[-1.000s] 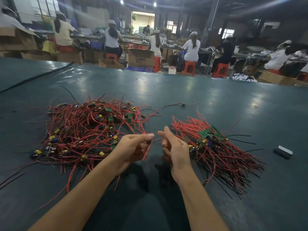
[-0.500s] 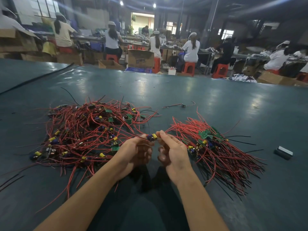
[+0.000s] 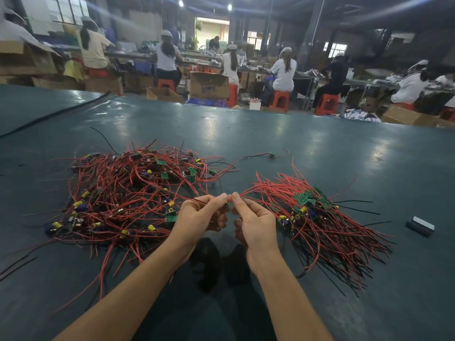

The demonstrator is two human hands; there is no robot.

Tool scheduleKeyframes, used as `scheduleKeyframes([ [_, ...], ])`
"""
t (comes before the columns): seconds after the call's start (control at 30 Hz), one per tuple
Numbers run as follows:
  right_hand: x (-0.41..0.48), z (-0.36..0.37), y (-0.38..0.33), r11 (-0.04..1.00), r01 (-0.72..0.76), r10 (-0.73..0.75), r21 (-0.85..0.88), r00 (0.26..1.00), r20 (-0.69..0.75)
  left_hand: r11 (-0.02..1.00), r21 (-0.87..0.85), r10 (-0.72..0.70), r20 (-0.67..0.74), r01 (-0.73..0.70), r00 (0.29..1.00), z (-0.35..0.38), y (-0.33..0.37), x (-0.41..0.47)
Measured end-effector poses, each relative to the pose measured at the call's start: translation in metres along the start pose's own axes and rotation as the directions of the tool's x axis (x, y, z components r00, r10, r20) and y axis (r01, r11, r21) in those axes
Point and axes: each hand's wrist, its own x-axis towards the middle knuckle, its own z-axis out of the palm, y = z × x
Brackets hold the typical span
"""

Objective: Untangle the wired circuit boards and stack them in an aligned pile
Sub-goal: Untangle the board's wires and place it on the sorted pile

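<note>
A tangled heap of small green circuit boards with red and black wires lies on the left of the dark green table. On the right lies a straighter, aligned pile of wired boards, its wires fanning toward me. Between the two heaps, my left hand and my right hand meet fingertip to fingertip and pinch one wired board's red wires. The board itself is mostly hidden behind my fingers.
One loose wired board lies farther back at the centre. A small grey block sits at the right. A black cable runs along the far left. Seated workers and cardboard boxes fill the background beyond the table edge.
My hands have come closer together and lifted slightly, fingertips now meeting on the red wires. The small yellow-capped part seen between them half a second ago is now hidden.
</note>
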Motion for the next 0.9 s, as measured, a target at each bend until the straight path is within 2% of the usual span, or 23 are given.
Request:
scheduleKeyframes([
  [0.1, -0.0021, 0.0006, 0.0005, 0.997, -0.036, 0.033, -0.064, 0.998, -0.045, 0.996, 0.085, 0.042, -0.013, -0.041, 0.999, -0.001, -0.0021, 0.001],
  [0.2, -0.0033, 0.0027, 0.0025, 0.997, -0.012, 0.005, -0.081, 0.997, -0.082, 0.982, 0.173, 0.08, -0.012, -0.077, 0.997, -0.001, -0.0038, 0.0014],
  [0.47, -0.0056, 0.0038, 0.004, 0.988, 0.086, -0.092, -0.125, 0.995, -0.038, 0.979, 0.19, 0.081, -0.037, -0.072, 0.996, -0.0004, -0.0058, 0.0028],
  [0.7, -0.0066, 0.0054, 0.0029, 0.992, 0.101, -0.105, -0.079, 0.993, -0.055, 0.985, 0.154, 0.079, -0.046, -0.071, 0.996, 0.0022, -0.005, 0.0019],
  [0.9, -0.0087, 0.0076, 0.0049, 0.996, 0.084, -0.086, -0.036, 0.994, -0.073, 0.978, 0.196, 0.086, -0.049, -0.075, 0.995, 0.0011, -0.0066, 0.0026],
])
